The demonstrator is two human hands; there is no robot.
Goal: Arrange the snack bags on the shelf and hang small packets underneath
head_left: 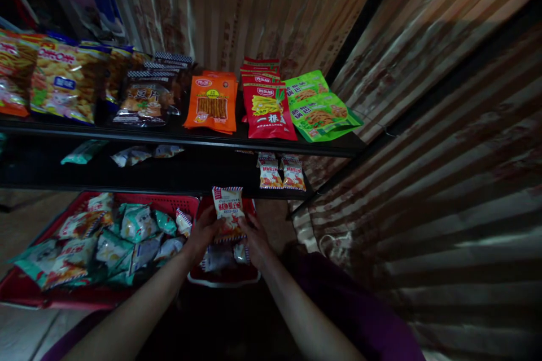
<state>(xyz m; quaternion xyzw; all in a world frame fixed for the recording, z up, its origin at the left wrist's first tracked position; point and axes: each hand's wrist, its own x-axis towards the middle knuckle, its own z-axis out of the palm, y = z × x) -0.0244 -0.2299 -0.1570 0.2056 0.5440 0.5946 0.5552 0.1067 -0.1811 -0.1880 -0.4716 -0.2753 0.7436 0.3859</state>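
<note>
Between my two hands is a small white-and-orange snack packet (229,210) with red lettering, held upright by its sides. My left hand (206,232) grips its left edge, and my right hand (255,236) grips the right one. Just below lies a small red basket (224,281) with a pale rim, a few packets inside it. On the lower shelf (212,172), ahead and to the right, stand similar white-and-orange packets (271,174) in two columns. A larger red basket (139,198), full of green and white packets (138,221), sits to the left.
The black upper shelf (212,134) carries yellow snack bags (68,82), dark brown bags (146,96), orange packs (213,102), red packs (270,110) and green packs (324,107). A dark metal post (339,180) and a pleated curtain (423,152) are on the right.
</note>
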